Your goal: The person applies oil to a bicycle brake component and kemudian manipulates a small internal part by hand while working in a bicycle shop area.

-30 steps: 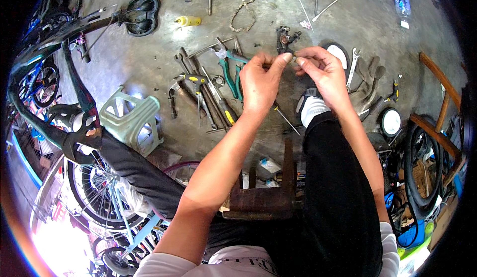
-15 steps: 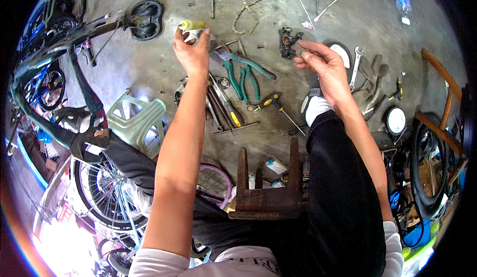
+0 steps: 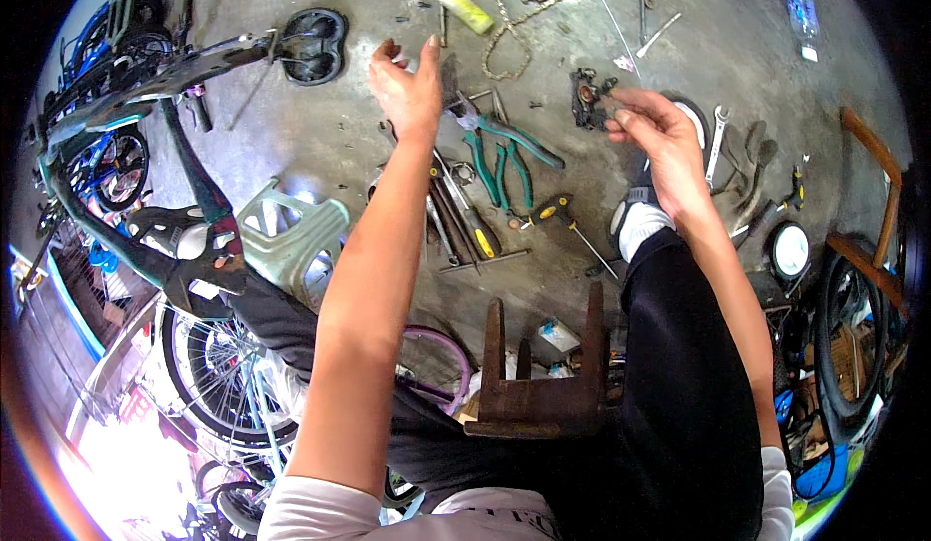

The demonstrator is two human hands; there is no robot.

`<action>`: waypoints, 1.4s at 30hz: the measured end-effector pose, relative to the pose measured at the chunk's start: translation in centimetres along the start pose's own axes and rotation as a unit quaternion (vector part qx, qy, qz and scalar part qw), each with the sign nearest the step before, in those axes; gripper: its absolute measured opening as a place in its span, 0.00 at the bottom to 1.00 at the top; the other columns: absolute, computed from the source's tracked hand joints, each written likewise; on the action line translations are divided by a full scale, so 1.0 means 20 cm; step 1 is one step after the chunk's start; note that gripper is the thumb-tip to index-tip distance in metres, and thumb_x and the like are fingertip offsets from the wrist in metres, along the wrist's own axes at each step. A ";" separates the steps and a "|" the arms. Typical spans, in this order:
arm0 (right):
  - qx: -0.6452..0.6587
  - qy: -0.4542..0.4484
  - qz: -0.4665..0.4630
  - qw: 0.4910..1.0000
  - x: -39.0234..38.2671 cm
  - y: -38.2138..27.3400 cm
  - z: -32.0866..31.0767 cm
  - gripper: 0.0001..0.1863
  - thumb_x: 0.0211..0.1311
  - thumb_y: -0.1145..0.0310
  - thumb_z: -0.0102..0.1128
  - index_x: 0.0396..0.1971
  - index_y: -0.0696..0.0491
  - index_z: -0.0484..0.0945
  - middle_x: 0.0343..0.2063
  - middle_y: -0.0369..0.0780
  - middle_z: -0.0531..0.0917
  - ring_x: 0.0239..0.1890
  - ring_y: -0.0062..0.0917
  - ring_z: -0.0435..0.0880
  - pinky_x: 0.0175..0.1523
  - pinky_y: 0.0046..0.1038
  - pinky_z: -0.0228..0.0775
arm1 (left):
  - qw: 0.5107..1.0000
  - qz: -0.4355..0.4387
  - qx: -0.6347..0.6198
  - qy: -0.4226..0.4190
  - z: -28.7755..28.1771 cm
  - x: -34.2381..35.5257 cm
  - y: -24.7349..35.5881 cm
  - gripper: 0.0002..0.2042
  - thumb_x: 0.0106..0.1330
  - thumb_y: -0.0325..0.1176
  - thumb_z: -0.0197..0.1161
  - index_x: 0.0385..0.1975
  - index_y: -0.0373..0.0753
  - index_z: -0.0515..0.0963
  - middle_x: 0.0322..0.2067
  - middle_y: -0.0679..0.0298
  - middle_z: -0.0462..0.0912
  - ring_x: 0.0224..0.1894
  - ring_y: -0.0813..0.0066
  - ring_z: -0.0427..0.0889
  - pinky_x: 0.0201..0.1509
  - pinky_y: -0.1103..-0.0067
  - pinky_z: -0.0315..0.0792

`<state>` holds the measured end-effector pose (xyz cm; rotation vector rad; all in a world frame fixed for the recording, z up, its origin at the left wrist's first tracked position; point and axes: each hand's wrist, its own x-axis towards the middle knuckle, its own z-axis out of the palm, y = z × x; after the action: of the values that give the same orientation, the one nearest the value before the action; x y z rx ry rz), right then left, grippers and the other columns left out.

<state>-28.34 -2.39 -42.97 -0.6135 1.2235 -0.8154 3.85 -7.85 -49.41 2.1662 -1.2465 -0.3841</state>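
My left hand (image 3: 407, 90), fingers apart and empty, is over the floor just below a yellow bottle (image 3: 460, 6) and a metal rod (image 3: 443, 27). My right hand (image 3: 659, 139) pinches something small that I cannot make out, beside a black mechanical part (image 3: 586, 95). Below and between my hands lie green-handled pliers (image 3: 514, 175), a yellow-and-black T-handled tool (image 3: 553, 209) and several bars and wrenches (image 3: 446, 221). A silver wrench (image 3: 716, 148) and grey gloves (image 3: 752, 158) lie right of my right hand.
A bicycle frame (image 3: 184, 153) and pale green stool (image 3: 296, 221) stand at left, above a spoked wheel (image 3: 213, 376). A dark wooden stand (image 3: 543, 396) sits between my legs. At right are wooden pieces (image 3: 868, 153) and tires (image 3: 839, 396). A chain (image 3: 499, 56) lies farther away.
My left hand has left my right hand, moving up and left to the yellow bottle, now apart from it. The bottle has shifted right and away. The view has shifted slightly.
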 end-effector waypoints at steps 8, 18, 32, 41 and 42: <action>0.005 0.003 0.008 1.000 -0.01 0.02 0.01 0.13 0.69 0.75 0.61 0.52 0.59 0.82 0.39 0.37 0.84 0.38 0.20 0.83 0.48 0.25 0.77 | 0.983 -0.130 0.122 -0.043 0.27 0.16 0.37 0.37 0.52 0.63 0.73 0.44 0.30 0.76 0.46 0.46 0.82 0.50 0.50 0.83 0.56 0.63 0.75; 0.029 0.020 -0.010 0.999 0.02 0.04 -0.04 0.15 0.69 0.75 0.61 0.53 0.61 0.80 0.44 0.41 0.84 0.43 0.25 0.86 0.50 0.27 0.79 | 0.970 -0.161 0.167 -0.075 0.33 0.14 0.44 0.29 0.58 0.55 0.69 0.44 0.31 0.78 0.39 0.47 0.87 0.42 0.49 0.88 0.49 0.61 0.79; 0.014 0.051 -0.049 0.997 0.05 -0.02 0.05 0.12 0.66 0.77 0.62 0.47 0.65 0.79 0.39 0.43 0.85 0.39 0.25 0.87 0.47 0.26 0.82 | 0.977 0.126 -0.009 -0.169 -0.14 -0.69 0.49 0.19 0.56 0.31 0.75 0.47 0.38 0.80 0.42 0.57 0.83 0.47 0.55 0.79 0.53 0.66 0.72; 0.002 0.055 -0.047 0.997 0.04 -0.02 0.05 0.12 0.66 0.77 0.64 0.47 0.65 0.79 0.39 0.43 0.86 0.39 0.24 0.87 0.46 0.25 0.82 | 0.974 0.169 0.013 -0.150 -0.15 -0.68 0.52 0.19 0.55 0.30 0.75 0.47 0.40 0.80 0.41 0.58 0.82 0.45 0.54 0.78 0.51 0.65 0.72; 0.006 0.055 -0.048 0.997 0.04 -0.02 0.05 0.12 0.66 0.77 0.64 0.47 0.65 0.79 0.38 0.43 0.86 0.39 0.24 0.88 0.46 0.25 0.82 | 0.973 0.170 0.017 -0.153 -0.15 -0.68 0.52 0.19 0.55 0.30 0.75 0.47 0.40 0.80 0.41 0.59 0.82 0.45 0.55 0.78 0.51 0.65 0.72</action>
<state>-27.45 -3.33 -42.90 -0.6288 1.2951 -0.9470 -8.72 0.94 -41.06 1.9173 -1.7723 -0.5671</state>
